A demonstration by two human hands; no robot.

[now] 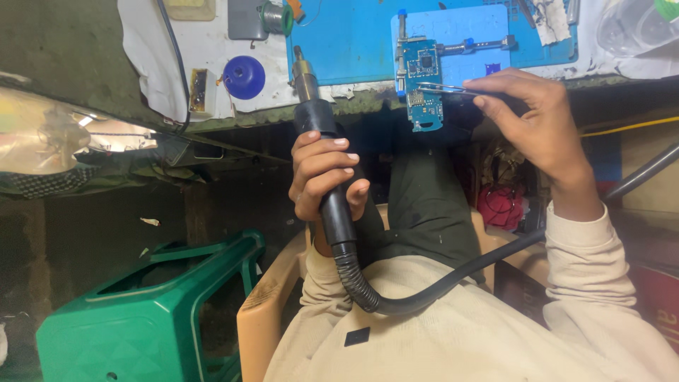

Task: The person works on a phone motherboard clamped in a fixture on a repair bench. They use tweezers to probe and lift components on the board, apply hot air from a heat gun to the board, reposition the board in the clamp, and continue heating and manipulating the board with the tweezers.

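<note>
- Right now the left hand (322,177) is wrapping its grip tightly around the black handle of a hot-air wand (322,152), its metal nozzle pointing up toward the table (212,53) edge.
- A ribbed black hose (424,293) is running from the wand's base down across the person's cream sleeve and off to the right.
- The right hand (537,124) is pinching a pair of slim metal tweezers (445,88) closed, the tips resting on a blue circuit board (423,85).
- That board is sitting clamped in a metal holder (470,46) on a light blue mat (453,25), its lower end hanging past the table edge.
- To the left on the white covering, a round blue cap (244,76) is lying beside a small yellowish rectangular block (199,90).
- A spool of wire with a green rim (276,19) is sitting near the top edge, next to a grey flat piece.
- Crumpled silvery foil (49,134) is lying at the far left.
- Below, a green plastic stool (152,315) is standing just beside the tan chair (265,311) the person is sitting on.
- Something red (501,205) is bunched under the table, near the right wrist.
</note>
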